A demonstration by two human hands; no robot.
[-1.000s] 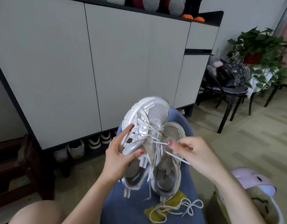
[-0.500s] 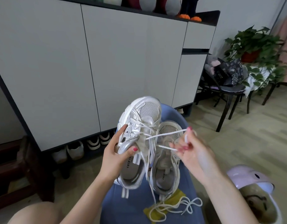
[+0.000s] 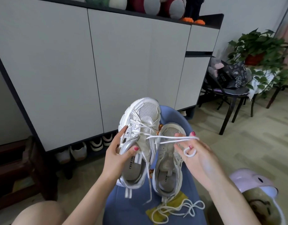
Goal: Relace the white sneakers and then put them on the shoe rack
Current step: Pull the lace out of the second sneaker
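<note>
A dark wooden bench (image 3: 18, 172) stands at far left beside a tall grey shoe cabinet (image 3: 91, 70), whose open bottom shelf holds a row of shoes (image 3: 84, 148) with toes or heels facing outward. In the foreground, the left hand (image 3: 119, 153) grips a white mesh sneaker (image 3: 140, 127) by its side, thumb curled onto the tongue and fingers wrapped behind, holding it raised toe-up above a blue cushioned seat (image 3: 132, 208). The second white sneaker (image 3: 168, 161) rests on that seat just beside the first, its insole exposed. A white lace (image 3: 169, 138) runs taut from the held sneaker's eyelets to the right hand (image 3: 198, 158), where it loops around partly curled fingers. A loose lace (image 3: 177, 210) lies coiled over a yellow cloth (image 3: 172, 207) on the seat. At lower right sits a pink cartoon-faced container (image 3: 253, 181); its contents are unclear. Behind, a black chair (image 3: 227, 98) carries a dark patterned bag (image 3: 232, 75), next to a potted plant (image 3: 260, 46).
</note>
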